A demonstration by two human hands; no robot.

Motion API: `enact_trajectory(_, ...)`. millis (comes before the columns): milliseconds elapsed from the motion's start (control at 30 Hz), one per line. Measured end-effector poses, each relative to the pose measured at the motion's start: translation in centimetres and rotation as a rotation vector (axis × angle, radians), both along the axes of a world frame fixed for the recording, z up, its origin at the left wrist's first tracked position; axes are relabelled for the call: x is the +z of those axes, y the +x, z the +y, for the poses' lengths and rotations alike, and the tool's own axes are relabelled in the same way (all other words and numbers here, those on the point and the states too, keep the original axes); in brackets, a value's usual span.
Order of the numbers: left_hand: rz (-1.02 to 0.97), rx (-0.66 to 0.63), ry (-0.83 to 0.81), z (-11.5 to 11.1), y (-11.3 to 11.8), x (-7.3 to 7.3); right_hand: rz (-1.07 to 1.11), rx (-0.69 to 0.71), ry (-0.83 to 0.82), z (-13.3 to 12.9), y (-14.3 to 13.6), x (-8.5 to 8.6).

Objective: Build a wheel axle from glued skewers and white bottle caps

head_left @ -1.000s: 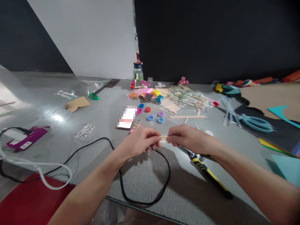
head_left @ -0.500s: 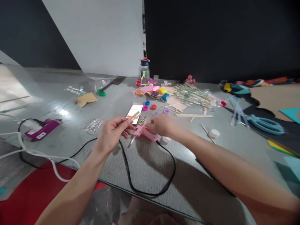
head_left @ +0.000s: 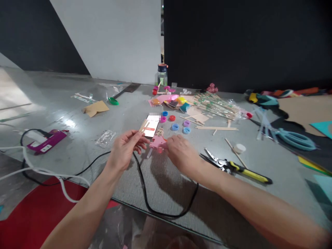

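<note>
My left hand (head_left: 126,147) pinches a few short pale wooden sticks (head_left: 144,126), which point up in front of the lit phone (head_left: 151,129). Closed around the handle of a pink hot glue gun (head_left: 157,141) is my right hand (head_left: 180,152); the fingers hide most of the handle. The gun's patterned nozzle end points away from me, and a clear glue stick (head_left: 149,153) pokes out at its rear. Behind the gun lie a red bottle cap (head_left: 172,118), a purple cap (head_left: 186,123) and light blue caps (head_left: 175,127).
Black cable (head_left: 142,186) loops near the table's front edge. Yellow-handled snips (head_left: 233,166) lie beneath my right forearm. A purple power strip (head_left: 48,141) sits left. Loose wooden sticks (head_left: 216,128), bagged skewers (head_left: 218,105) and a bottle (head_left: 162,76) stand or lie farther back.
My right hand has come down and closed on the glue gun's handle, which was bare before. The snips and light blue caps have come into view. My left hand still holds the sticks.
</note>
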State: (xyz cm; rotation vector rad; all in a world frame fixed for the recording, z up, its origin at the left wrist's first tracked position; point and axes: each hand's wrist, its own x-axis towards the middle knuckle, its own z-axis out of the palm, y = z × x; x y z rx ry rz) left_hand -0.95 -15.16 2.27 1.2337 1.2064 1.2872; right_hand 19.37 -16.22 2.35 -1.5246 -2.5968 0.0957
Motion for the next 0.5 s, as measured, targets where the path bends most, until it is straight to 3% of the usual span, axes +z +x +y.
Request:
enact_trajectory(233, 0.012, -0.127, -0.023, -0.1, 1.0, 0.3, 0.313, -0.121, 0.14, -5.4, 7.8, 1.5)
enact_trajectory(367, 0.043, -0.254, -0.048, 0.4, 3.8, 0.1, 0.693, -0.309, 0.049, -8.6, 11.0, 1.6)
enact_trajectory(500, 0.093, -0.352, -0.054, 1.2, 6.8, 0.4, 0.986, -0.478, 0.055, -9.7, 12.8, 0.6)
